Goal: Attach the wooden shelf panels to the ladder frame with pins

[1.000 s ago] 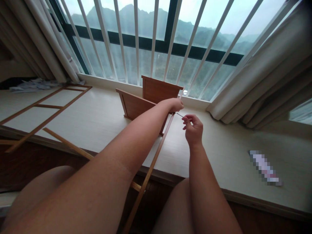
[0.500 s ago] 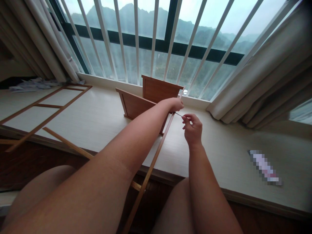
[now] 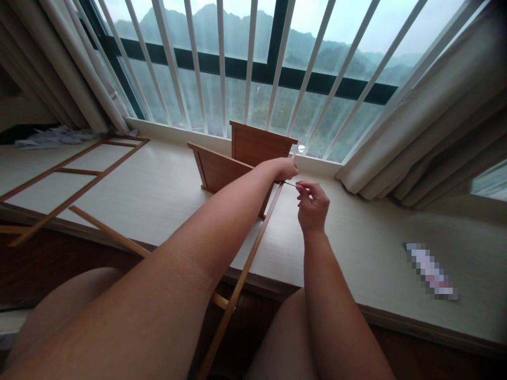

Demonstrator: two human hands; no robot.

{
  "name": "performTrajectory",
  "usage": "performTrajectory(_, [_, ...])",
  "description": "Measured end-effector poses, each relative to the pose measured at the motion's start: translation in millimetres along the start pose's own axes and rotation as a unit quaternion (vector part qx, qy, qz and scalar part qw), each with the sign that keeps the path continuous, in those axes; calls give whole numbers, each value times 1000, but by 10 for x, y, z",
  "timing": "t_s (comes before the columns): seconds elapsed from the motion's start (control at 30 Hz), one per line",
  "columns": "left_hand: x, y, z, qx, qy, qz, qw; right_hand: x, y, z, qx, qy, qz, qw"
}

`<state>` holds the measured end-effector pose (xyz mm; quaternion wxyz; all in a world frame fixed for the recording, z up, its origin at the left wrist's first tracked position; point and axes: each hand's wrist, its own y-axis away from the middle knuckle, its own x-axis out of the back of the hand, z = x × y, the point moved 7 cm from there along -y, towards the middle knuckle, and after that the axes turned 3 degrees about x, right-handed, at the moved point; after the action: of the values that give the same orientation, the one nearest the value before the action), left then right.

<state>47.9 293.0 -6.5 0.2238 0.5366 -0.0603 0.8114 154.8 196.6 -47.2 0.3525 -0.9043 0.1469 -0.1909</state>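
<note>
My left hand reaches far forward and is closed around the far end of a long wooden rail, beside the panels. Its fingertips are partly hidden behind the hand. Just to the right, my right hand pinches a thin dark metal hex key, whose tip meets the rail's end close to my left hand. A brown wooden panel stands on edge under my left forearm, and a second wooden panel stands behind it, nearer the window.
The pale window ledge carries a ladder-like wooden frame at the left. A wooden bar slants over the ledge's front edge. At right lies a blurred flat packet. White window bars and curtains border the ledge.
My right hand has shifted slightly upward and turned a little with the hex key. My left hand stays in nearly the same place on the wood.
</note>
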Motion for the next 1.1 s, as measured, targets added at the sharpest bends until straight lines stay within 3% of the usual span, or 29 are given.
performTrajectory(0.13, [-1,-7,-8,0,9,0,1000,-5,16,55,-40,-10,8,999])
performTrajectory(0.3, [-2,-20,-17,-7,1,0,1000,-101,35,124,-137,-125,0,983])
performTrajectory(0.4, [3,-14,-15,-8,0,4,1000,-132,40,122,-160,-150,-3,976])
performTrajectory(0.7, [5,38,-1,5,24,6,1000,80,3,165,-126,-99,52,986])
performTrajectory(0.93, [12,12,-2,1,9,4,1000,-1,28,122,-108,-74,13,991])
performTrajectory(1.1, [21,28,5,4,7,5,1000,-17,37,71,-98,-88,32,991])
